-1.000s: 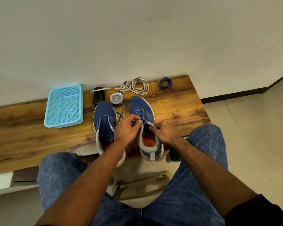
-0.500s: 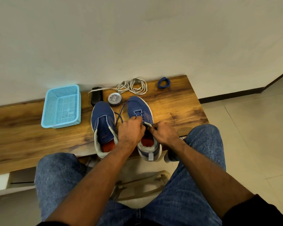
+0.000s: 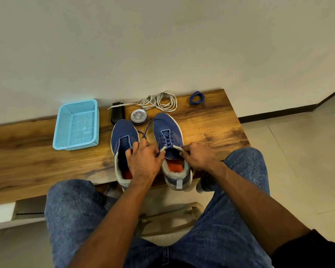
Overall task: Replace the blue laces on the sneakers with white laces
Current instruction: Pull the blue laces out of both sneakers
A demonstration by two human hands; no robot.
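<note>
The left hand (image 3: 143, 161) is pinching a strand of the blue lace (image 3: 167, 139) at the collar of the right sneaker (image 3: 169, 132), its fingers curled around the strand, which is running up and away toward the gap between the 2 shoes. The right hand (image 3: 198, 156) is gripping the grey collar edge on the other side of that same sneaker, fingers curled over the rim and holding the shoe in place. The blue lace is sitting threaded through the eyelets of this sneaker, with a loose length crossing over the wood toward the toe. Just beside it, the left sneaker (image 3: 124, 136) is lying with its eyelets looking unlaced, partly covered by the left hand. Both shoes are resting on the wooden bench (image 3: 211, 128), heels hanging toward the person's knees. Behind the toes, a round tin (image 3: 139, 117) and a black object (image 3: 117, 113) are sitting near each other. The white laces (image 3: 161, 101) are lying coiled by the wall, and a second, bundled blue lace (image 3: 197, 98) is lying apart to their right. A light blue mesh basket (image 3: 76, 125) is standing well to the left.
</note>
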